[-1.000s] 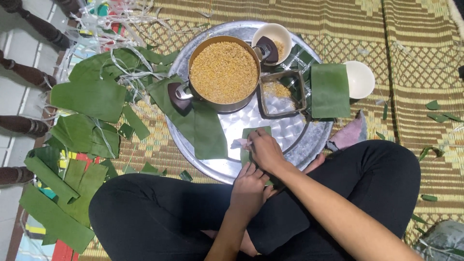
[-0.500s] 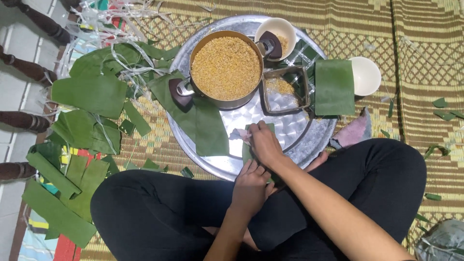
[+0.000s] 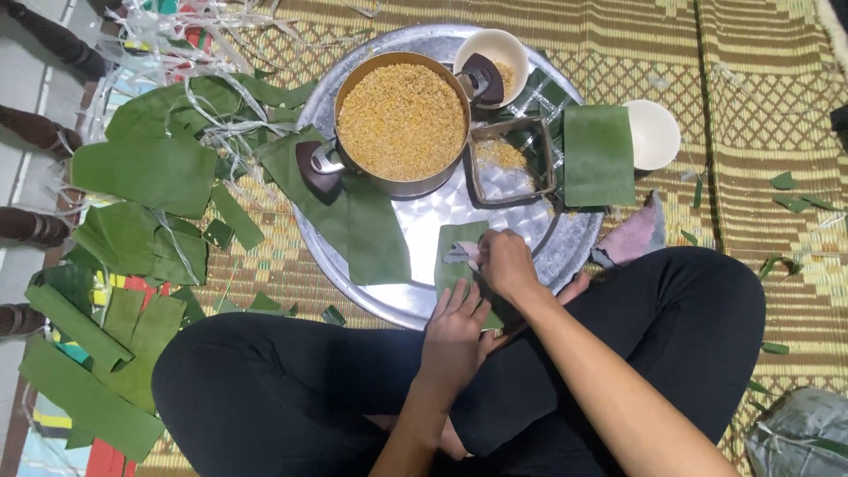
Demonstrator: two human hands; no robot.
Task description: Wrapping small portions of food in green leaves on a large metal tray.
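Note:
I sit cross-legged before a round metal tray. A green leaf piece lies on the tray's near part. My right hand rests on it, fingers curled around a small pale object I cannot identify. My left hand lies flat just below, fingers spread, its tips touching the leaf's lower end. Behind them stands a metal pot full of yellow grain, with a square metal mould to its right.
A long leaf lies under the pot and a folded leaf on the tray's right. Two bowls stand at the back. Leaf pile, leaf strips and plastic strings lie left. A leaf-wrapped bundle sits bottom right.
Both hands stay on the leaf piece. My left hand has crept slightly up toward the right hand, and the view has shifted a little.

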